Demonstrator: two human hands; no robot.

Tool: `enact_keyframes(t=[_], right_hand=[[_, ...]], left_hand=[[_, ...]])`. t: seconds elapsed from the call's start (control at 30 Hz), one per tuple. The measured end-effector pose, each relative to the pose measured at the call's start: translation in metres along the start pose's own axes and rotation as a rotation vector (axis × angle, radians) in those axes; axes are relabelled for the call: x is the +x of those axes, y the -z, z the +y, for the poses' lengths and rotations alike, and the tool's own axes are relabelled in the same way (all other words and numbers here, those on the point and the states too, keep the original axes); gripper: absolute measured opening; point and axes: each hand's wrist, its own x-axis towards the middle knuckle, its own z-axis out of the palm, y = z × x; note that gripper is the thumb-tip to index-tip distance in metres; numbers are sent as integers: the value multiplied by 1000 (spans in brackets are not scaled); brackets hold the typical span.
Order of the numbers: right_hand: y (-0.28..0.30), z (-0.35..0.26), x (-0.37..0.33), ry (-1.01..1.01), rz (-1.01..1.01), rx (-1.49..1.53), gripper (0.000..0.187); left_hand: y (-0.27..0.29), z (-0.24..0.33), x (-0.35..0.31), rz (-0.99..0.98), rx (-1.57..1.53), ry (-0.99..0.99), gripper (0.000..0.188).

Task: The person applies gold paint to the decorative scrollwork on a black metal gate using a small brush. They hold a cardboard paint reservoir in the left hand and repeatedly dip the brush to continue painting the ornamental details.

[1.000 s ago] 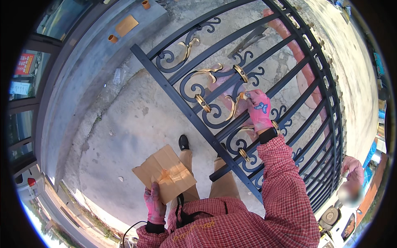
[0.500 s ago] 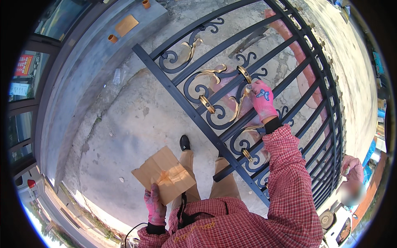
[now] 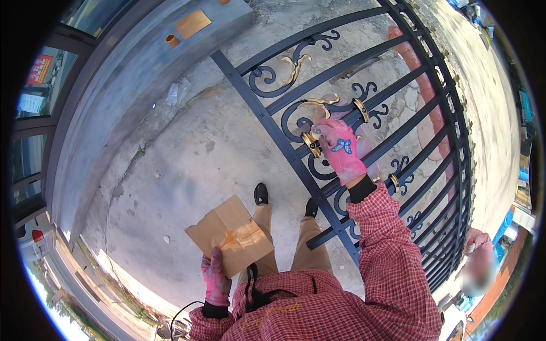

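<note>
My left hand (image 3: 215, 284), in a stained pink glove, grips a piece of brown cardboard (image 3: 207, 232) by its lower edge. An orange-gold smear (image 3: 234, 240) marks the cardboard's face. Ahead of me lies a black metal gate panel (image 3: 272, 135) with curled scrollwork. My right hand (image 3: 343, 152), gloved in pink with a blue butterfly patch, is closed beside a gold band (image 3: 311, 144) on a bar. Anything between its fingertips is too small to make out. Another gold band (image 3: 360, 110) and a gold leaf scroll (image 3: 296, 69) show farther up the panel.
Along the left runs a grey concrete ledge (image 3: 165, 71), bearing an orange-brown cup (image 3: 172, 40) and a flat tan sheet (image 3: 193, 24). Glazed frames (image 3: 48, 85) stand beyond it. At the far right is another person (image 3: 479, 256). A red-pink strip (image 3: 424, 85) lies beneath the gate.
My right hand has moved left and nearer, from the farther gold band to the nearer one. The view has shifted, so the gate sits farther right. My left hand still holds the cardboard.
</note>
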Motion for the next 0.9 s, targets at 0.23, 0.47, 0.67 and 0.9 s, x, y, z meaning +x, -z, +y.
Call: enact_keyframes(t=[0.23,0.47,0.67,0.9], right_hand=[[-7,-10,-33,-47,-413,-164,20],[-20,-12,-46,-82,-199,-87,24],[-15,-22,-54,-178,-129,-24,22],[3,-8,-58,-354,-116,24,26]], left_hand=[[19,13,9,48,-47,13,39],[22,23,19,-17,-49,17,39],[35,26,31,-23,-29,21,41],[36,48,41,-60,-24,8,43]])
